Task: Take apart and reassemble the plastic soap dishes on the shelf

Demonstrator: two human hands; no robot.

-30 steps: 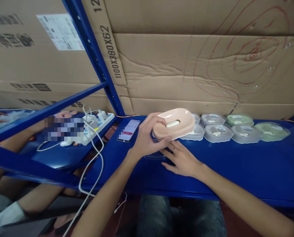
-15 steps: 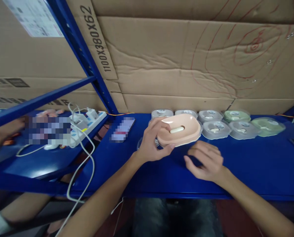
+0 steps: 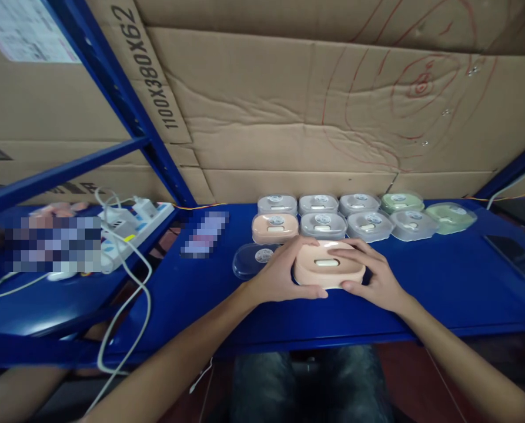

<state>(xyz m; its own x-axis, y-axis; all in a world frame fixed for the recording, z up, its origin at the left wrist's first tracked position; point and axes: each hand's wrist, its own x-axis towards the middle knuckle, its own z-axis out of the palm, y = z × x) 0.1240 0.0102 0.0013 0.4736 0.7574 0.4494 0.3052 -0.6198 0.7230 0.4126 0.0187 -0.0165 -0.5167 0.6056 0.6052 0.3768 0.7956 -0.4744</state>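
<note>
A pink oval soap dish [image 3: 328, 267] with a white slot in its middle rests on the blue shelf [image 3: 421, 299]. My left hand [image 3: 280, 276] grips its left side and my right hand [image 3: 372, 276] grips its right side. A clear plastic lid [image 3: 253, 259] lies flat just left of my left hand. Behind, two rows of lidded dishes stand: a pink one [image 3: 274, 227], several grey ones [image 3: 323, 225] and green ones [image 3: 450, 216].
A blurred phone [image 3: 204, 235] lies left of the dishes. A white power strip [image 3: 134, 226] with cables sits on the lower left shelf. A dark phone [image 3: 515, 258] lies at far right. Cardboard boxes [image 3: 288, 111] form the back wall. Another person's arm [image 3: 19, 393] shows at lower left.
The pink dish, held up tilted in my left hand, has come down onto the shelf. My right hand moved from the shelf surface onto its right side. The view tilted down.
</note>
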